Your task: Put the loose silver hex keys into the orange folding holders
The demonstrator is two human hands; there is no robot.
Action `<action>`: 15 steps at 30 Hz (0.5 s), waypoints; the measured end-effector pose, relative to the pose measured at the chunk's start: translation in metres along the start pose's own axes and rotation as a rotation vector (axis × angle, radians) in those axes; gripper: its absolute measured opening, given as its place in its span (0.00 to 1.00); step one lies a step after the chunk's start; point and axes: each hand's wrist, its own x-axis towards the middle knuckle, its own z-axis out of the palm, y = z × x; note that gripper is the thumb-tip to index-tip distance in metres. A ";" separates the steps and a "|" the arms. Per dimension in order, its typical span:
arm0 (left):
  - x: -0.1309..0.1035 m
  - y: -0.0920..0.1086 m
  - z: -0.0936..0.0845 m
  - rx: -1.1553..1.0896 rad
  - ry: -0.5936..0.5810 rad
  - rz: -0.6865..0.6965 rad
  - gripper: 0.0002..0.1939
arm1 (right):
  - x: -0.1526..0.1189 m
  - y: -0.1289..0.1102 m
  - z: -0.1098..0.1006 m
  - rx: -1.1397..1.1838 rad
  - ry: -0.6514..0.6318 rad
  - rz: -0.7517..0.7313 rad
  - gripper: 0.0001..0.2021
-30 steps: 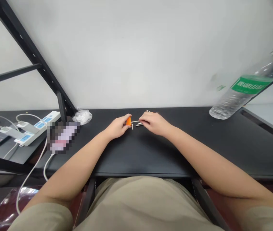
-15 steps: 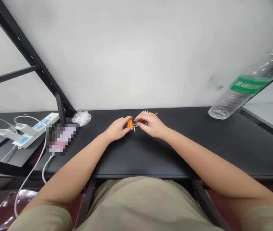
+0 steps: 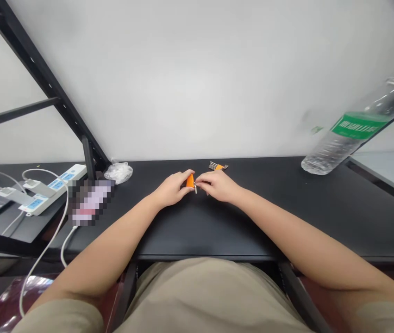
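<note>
My left hand [image 3: 175,188] pinches an orange plastic holder [image 3: 190,181] between thumb and fingers, above the black desk. A short metal rod [image 3: 196,188], which looks like a hex key, sticks out at its right side. Right beside it, the closed fingertips of my right hand [image 3: 219,186] pinch a thin metal piece that looks like a hex key; most of it is hidden. Just behind my right hand lies a second orange holder [image 3: 219,167], with several thin metal rods [image 3: 213,165] fanning out to its left.
On the left are a crumpled clear plastic bag [image 3: 118,172], a blurred-out phone [image 3: 92,201] on a white cable, and a white power strip [image 3: 58,185] with chargers. A large plastic bottle [image 3: 349,129] with a green label stands at the right. A pale wall [image 3: 197,83] rises behind the desk [image 3: 203,231].
My right fingers have closed in on the holder in my left hand. The second orange holder and its rods show more fully now. The whole view has shifted slightly.
</note>
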 end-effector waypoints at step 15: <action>-0.002 -0.006 0.000 -0.051 0.033 -0.069 0.26 | -0.012 0.045 -0.006 -0.487 -0.213 0.147 0.05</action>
